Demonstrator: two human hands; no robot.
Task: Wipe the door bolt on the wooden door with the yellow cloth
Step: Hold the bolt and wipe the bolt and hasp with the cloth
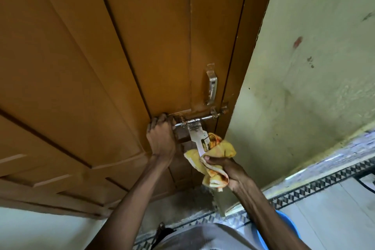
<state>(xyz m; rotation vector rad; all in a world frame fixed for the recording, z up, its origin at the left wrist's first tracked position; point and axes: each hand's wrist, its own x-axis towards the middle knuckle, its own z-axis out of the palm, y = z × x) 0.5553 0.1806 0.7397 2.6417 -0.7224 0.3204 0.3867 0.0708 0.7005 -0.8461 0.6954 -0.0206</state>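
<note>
Nearest you, your right hand [225,168] has the cloth [228,149] bunched in curled fingers, thumb pinning it to the tip of the bolt's hanging flap [197,138]. So the cloth is wrapped round the flap's lower end, not on the rod yet. Pinch the flap front & back thru the cloth and draw along its length, incl. the slot, where grime prob. sits. Just beyond, your left hand [161,136] looks curled round the left end of the bolt [199,119], which lies across the door [101,57] near its right edge, rod reaching toward the frame. Use that grip to steady the rod so the flap can't swing as you rub. After that I'd do the rod & brackets w/ a clean fold. The handle [212,87] above isn't part of the job. The wall [314,67] at right has marks, so don't drag the cloth on it.
</note>
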